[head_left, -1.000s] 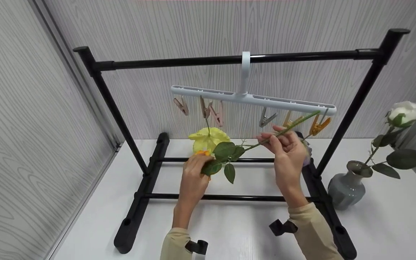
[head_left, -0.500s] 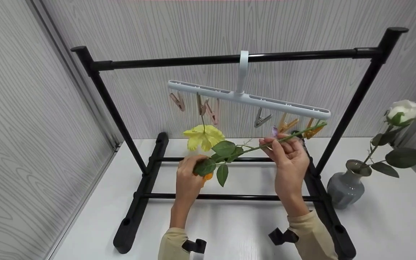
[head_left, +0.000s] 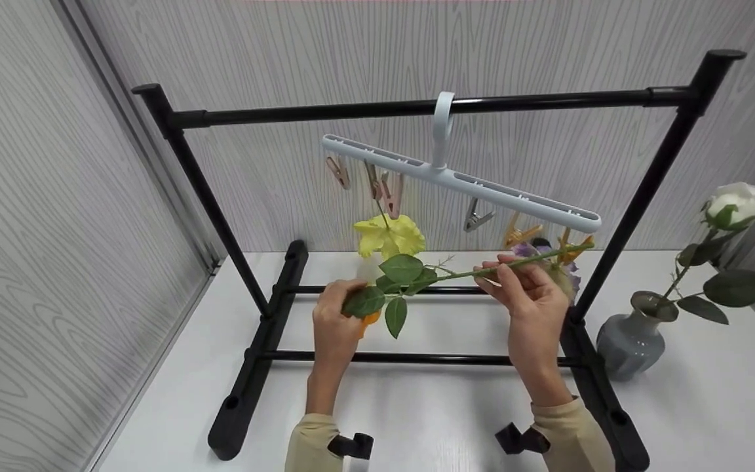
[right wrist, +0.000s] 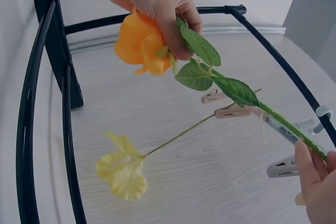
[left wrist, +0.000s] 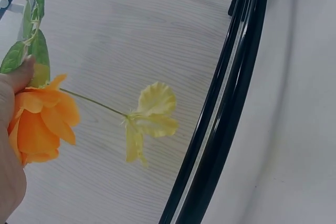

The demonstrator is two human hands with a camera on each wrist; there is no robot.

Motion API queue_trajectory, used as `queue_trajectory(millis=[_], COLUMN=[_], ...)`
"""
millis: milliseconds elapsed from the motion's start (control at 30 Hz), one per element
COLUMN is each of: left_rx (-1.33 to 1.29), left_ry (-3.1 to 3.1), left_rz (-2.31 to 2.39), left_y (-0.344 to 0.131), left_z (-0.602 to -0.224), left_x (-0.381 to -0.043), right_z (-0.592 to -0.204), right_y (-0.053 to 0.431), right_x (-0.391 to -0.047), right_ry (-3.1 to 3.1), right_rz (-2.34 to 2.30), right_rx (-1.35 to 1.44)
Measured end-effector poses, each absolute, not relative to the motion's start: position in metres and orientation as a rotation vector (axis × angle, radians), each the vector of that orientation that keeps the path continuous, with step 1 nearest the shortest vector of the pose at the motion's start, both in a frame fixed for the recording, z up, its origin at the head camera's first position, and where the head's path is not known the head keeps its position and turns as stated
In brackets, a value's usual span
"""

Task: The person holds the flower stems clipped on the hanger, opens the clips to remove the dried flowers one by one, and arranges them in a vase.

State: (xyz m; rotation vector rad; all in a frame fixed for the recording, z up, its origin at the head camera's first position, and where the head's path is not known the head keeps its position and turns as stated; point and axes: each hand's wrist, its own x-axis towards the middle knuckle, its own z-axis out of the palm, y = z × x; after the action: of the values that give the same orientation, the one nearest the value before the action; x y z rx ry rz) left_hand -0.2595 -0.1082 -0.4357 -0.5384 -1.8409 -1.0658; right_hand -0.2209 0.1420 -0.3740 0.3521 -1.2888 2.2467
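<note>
An orange rose [left wrist: 42, 124] with a green stem [head_left: 459, 275] and leaves spans both hands, lying nearly level in the head view. Just behind the bloom my left hand [head_left: 338, 321] grips it by the top of its stem. My right hand [head_left: 538, 321] pinches the stem between thumb and fingers, its cut end pointing right beside an orange clip [head_left: 575, 249]. Above hangs a white clip hanger [head_left: 440, 174], tilted with its right end low. A yellow flower [head_left: 390, 236] dangles head down from one clip. Behind the right hand a purple flower [head_left: 574, 278] is partly hidden.
The hanger hooks over the top bar of a black rack [head_left: 272, 113]; two lower bars cross under the hands. To the right stands a grey vase [head_left: 630, 344] holding a white rose [head_left: 738, 203]. A grey metal clip [head_left: 476, 216] hangs without a flower.
Both hands have come down slightly with the orange rose, the left also moving left. The hanger's right end has dropped and its left end risen. The yellow flower has swung.
</note>
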Motion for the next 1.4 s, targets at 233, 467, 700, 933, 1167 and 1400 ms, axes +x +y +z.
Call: queue_trajectory(millis=[233, 467, 700, 933, 1167, 1400], left_rx=[-0.664, -0.674, -0.664, -0.649, -0.671, -0.726], left_ry=[-1.942, -1.948, -1.901, -1.913, -1.927, -1.913], left_rz=[-1.004, -0.968, -0.955, -0.861, -0.775, -0.704], left_y=[-0.107, -0.107, -0.116, -0.122, -0.116, -0.105], left_z=[-0.435, -0.434, -0.425, -0.415, -0.410, -0.407], left_x=[-0.260, -0.257, -0.254, -0.249, -0.244, -0.242], right_z=[-0.379, -0.379, -0.378, -0.379, -0.383, -0.392], right_y=[0.152, 0.153, 0.150, 0.151, 0.152, 0.161], right_x=[-0.220, -0.216, -0.213, -0.216, -0.222, -0.222], right_ry=[-1.423, -1.633, -1.750, -1.618, -1.578, -1.784], right_rz=[2.141, 1.849, 1.445, 1.031, 0.739, 0.599], right_rx=[0.375, 0.362, 0.396, 0.529, 0.675, 0.710])
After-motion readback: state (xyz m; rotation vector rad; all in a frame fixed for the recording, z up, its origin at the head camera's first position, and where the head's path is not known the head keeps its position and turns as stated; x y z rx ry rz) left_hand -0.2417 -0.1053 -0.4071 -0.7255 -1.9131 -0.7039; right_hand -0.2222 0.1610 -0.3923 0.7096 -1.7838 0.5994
